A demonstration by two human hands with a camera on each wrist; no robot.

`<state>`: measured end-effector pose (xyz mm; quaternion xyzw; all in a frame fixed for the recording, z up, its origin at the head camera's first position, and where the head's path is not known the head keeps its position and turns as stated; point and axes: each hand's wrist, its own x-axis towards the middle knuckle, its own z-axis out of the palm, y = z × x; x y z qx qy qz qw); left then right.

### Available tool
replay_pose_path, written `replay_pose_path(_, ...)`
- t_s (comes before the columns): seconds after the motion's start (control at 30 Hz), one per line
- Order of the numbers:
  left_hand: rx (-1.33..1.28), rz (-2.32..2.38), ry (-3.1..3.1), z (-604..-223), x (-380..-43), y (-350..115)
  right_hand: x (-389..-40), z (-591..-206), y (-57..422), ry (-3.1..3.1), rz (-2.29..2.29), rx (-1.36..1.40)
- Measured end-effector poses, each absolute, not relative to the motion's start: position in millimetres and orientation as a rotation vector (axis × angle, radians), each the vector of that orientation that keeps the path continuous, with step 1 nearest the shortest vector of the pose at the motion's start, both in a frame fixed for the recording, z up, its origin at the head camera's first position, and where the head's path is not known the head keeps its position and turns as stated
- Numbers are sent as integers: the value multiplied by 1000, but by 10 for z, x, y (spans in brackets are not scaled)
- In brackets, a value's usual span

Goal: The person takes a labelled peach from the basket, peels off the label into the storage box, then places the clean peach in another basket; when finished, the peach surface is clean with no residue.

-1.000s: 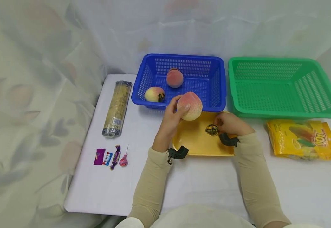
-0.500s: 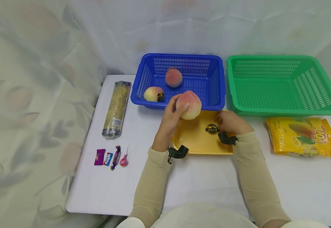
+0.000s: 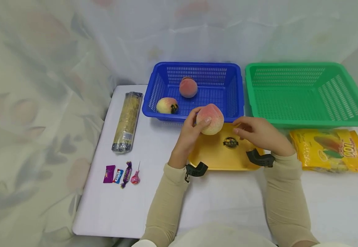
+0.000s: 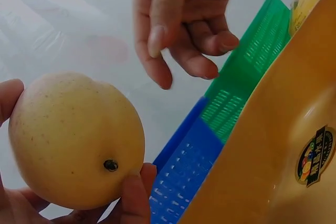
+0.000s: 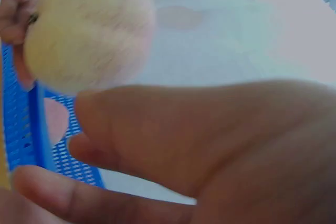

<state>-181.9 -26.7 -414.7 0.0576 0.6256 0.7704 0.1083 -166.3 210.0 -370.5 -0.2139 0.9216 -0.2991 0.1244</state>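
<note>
My left hand grips a pink-and-yellow peach, fingers and thumb round its side. In the left wrist view the peach turns its dark stem spot toward the camera. To its right, my right hand holds nothing; its loosely bent fingers point toward the fruit and stand apart from it. Beneath both hands lies a shallow yellow tray with a black round label. Behind the held peach stands a blue basket with two more peaches, a reddish one and a pale one with a dark patch.
A green basket is to the right of the blue one. In front of it rests a yellow mango-print bag. At left lie a long wrapped bundle, several small wrapped candies and a pink lollipop.
My right hand has drawn back to the right, and its curled fingers have loosened and spread. The left hand has shifted slightly right, with the peach in its grip.
</note>
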Motion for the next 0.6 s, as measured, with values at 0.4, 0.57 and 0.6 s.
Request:
replay_pose_path(0.4,394,2153,1936,-3729,-1888,60,-1584,-3592,2173,2585,-828,-669)
replay_pose_path(0.57,621,1939,2052,-3271,-2109,380,-1617,-3688,2164,2557,-862,-676)
replay_pose_path(0.6,646,1865,2083,-3202,-2166,468,-1618,-3715,2165,2554,-872,-675)
